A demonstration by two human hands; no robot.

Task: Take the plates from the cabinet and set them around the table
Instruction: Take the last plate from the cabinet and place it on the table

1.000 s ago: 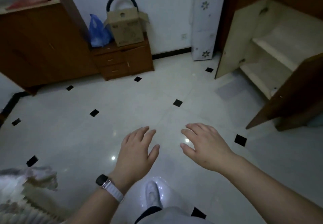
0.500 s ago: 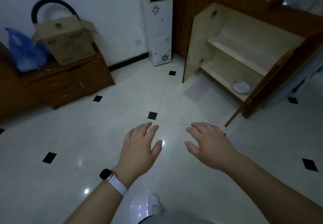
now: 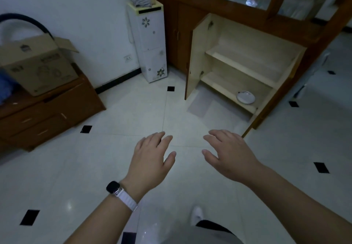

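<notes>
Turning has brought the open cabinet (image 3: 198, 53) nearer and revealed one plate (image 3: 245, 97) on its bottom shelf, near the front edge, while the left hand (image 3: 150, 160) and right hand (image 3: 230, 156) hang well short of it, grips loose and empty, pickup still ahead.

cardboard box (image 3: 38, 66) on drawer chest (image 3: 47, 118) | white flowered unit (image 3: 150, 43) against wall (image 3: 85, 5) | socket (image 3: 128, 58) beside it
</notes>
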